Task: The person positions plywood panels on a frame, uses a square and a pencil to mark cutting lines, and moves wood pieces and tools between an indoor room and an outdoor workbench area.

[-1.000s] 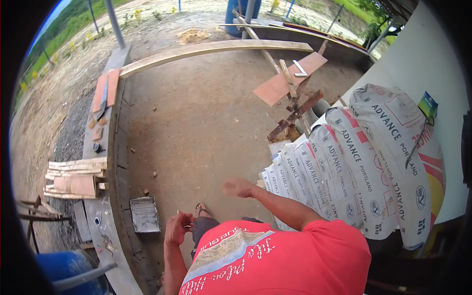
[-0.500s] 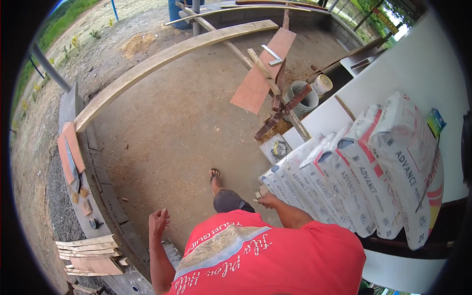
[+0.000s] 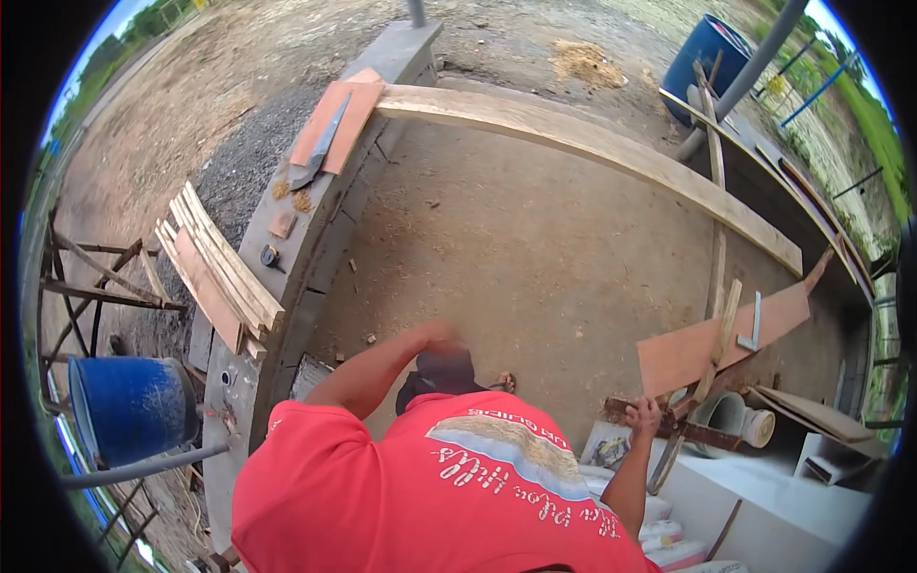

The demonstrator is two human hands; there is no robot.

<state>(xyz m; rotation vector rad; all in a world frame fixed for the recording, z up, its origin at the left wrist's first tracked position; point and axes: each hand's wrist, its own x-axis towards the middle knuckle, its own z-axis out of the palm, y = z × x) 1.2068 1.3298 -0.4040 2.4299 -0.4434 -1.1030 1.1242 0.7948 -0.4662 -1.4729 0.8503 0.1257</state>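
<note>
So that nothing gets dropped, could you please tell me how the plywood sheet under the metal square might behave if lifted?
The plywood sheet looks thin and flat, so probably light for its size. It seems to rest across a narrow beam, so it may tip. The metal square lying on top could slide off.

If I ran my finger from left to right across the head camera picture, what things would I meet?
Blue drum → small black round thing → grey saw-like tool → blurry left hand → right hand → L-shaped square.
</note>
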